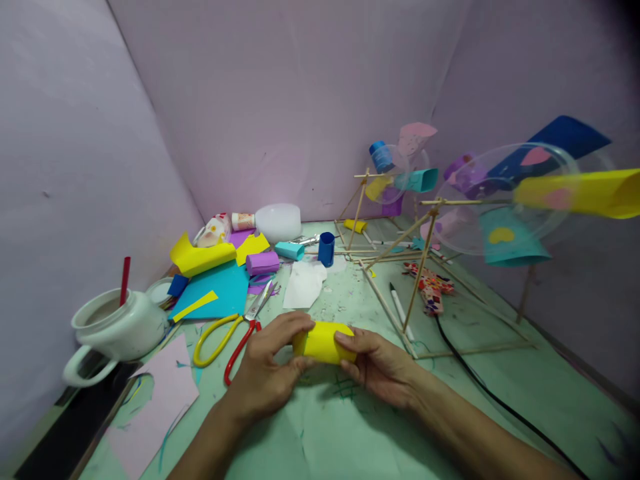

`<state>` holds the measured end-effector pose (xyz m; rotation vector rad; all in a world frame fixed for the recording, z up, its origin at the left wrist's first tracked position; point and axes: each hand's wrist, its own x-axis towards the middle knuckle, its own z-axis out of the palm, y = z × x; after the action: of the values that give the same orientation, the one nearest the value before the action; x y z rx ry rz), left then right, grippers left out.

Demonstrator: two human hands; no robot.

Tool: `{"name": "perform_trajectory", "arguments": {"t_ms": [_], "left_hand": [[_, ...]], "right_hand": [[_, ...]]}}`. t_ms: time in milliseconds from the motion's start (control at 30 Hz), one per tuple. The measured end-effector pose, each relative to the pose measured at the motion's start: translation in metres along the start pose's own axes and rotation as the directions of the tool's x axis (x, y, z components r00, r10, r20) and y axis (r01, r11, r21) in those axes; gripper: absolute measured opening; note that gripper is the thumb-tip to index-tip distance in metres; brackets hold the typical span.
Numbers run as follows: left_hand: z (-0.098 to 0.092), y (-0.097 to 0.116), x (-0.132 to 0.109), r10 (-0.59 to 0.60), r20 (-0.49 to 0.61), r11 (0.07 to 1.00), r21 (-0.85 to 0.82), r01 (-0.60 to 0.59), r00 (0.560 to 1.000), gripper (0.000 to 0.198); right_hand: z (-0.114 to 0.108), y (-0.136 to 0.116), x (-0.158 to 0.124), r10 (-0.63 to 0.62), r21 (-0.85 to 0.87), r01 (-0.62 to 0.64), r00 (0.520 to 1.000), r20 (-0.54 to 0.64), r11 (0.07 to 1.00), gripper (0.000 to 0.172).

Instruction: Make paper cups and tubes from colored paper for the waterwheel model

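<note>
Bare forearms angle inward from the lower edge of the frame, the left forearm (213,430) rising to the right and the right forearm (473,423) reaching in from the lower right corner. The left hand (273,360) turns its back to the camera, index finger arched above and thumb tucked below in a pinch. Facing it just apart, the right hand (383,367) grips with its thumb on top, the other fingers curled beneath.

Hands (275,360) could pass between scissors (254,311) (left) and stick frame (419,272).
</note>
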<state>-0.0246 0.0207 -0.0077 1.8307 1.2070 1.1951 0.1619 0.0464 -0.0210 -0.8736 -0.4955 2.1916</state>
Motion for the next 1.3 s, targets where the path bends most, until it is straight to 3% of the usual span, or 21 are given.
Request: {"name": "perform_trajectory", "arguments": {"t_ms": [100,167,233,300,367,433,500,567,733,833,900,967,1067,1167,1233,1300], "left_hand": [[-0.007,0.001,0.005,-0.229,-0.107,0.939,-0.286,0.19,0.968,0.029],[-0.014,0.003,0.009,-0.385,-0.102,0.776,-0.575,0.261,0.917,0.026],[-0.021,0.007,0.013,-0.502,-0.02,0.544,-0.784,0.298,0.865,0.027],[-0.023,0.011,0.015,-0.59,0.061,0.361,-0.871,0.331,0.805,0.03],[-0.021,0.013,0.016,-0.65,0.095,0.266,-0.901,0.342,0.754,0.029],[-0.017,0.011,0.017,-0.669,0.112,0.226,-0.911,0.344,0.735,0.028],[-0.013,0.008,0.017,-0.665,0.129,0.208,-0.914,0.348,0.736,0.028],[-0.011,0.005,0.017,-0.658,0.134,0.201,-0.917,0.345,0.741,0.03],[-0.013,0.002,0.017,-0.642,0.115,0.199,-0.93,0.309,0.758,0.028],[-0.012,0.004,0.018,-0.65,0.118,0.198,-0.928,0.316,0.751,0.027],[-0.01,0.005,0.018,-0.664,0.112,0.216,-0.918,0.333,0.739,0.028],[-0.007,0.006,0.019,-0.675,0.105,0.245,-0.902,0.356,0.73,0.029],[-0.001,0.007,0.017,-0.676,0.111,0.274,-0.88,0.389,0.728,0.032],[0.006,0.006,0.012,-0.599,0.145,0.307,-0.867,0.393,0.788,0.029],[0.009,0.004,0.008,-0.506,0.15,0.36,-0.858,0.366,0.849,0.032],[0.01,0.003,0.005,-0.43,0.138,0.426,-0.841,0.335,0.892,0.04]], "right_hand": [[0.002,-0.011,-0.006,-0.085,-0.03,0.083,0.993,-0.084,0.996,0.015],[0.002,-0.02,-0.011,-0.25,-0.064,0.243,0.957,-0.144,0.968,0.016],[0.002,-0.025,-0.014,-0.395,-0.091,0.385,0.902,-0.174,0.919,0.016],[0.002,-0.025,-0.015,-0.451,-0.111,0.438,0.878,-0.159,0.892,0.021],[0.003,-0.02,-0.013,-0.452,-0.155,0.433,0.882,-0.131,0.888,0.025],[0.003,-0.016,-0.011,-0.46,-0.206,0.429,0.877,-0.136,0.879,0.028],[0.003,-0.014,-0.009,-0.517,-0.216,0.479,0.838,-0.177,0.851,0.029],[0.001,-0.017,-0.009,-0.604,-0.185,0.575,0.758,-0.247,0.797,0.028],[-0.003,-0.035,-0.014,-0.774,-0.162,0.796,0.486,-0.406,0.584,0.02],[-0.005,-0.036,-0.015,-0.83,-0.25,0.817,0.415,-0.372,0.52,0.021],[-0.006,-0.029,-0.014,-0.867,-0.368,0.788,0.418,-0.27,0.494,0.022],[-0.006,-0.02,-0.012,-0.884,-0.499,0.745,0.457,-0.104,0.444,0.025],[-0.007,-0.004,-0.012,-0.849,-0.65,0.706,0.499,0.174,0.281,0.034],[-0.008,0.005,-0.014,-0.803,-0.676,0.722,0.487,0.344,0.149,0.042],[-0.008,0.005,-0.015,-0.786,-0.625,0.749,0.515,0.343,0.219,0.039],[-0.006,0.003,-0.015,-0.768,-0.532,0.759,0.577,0.279,0.376,0.033]]}}
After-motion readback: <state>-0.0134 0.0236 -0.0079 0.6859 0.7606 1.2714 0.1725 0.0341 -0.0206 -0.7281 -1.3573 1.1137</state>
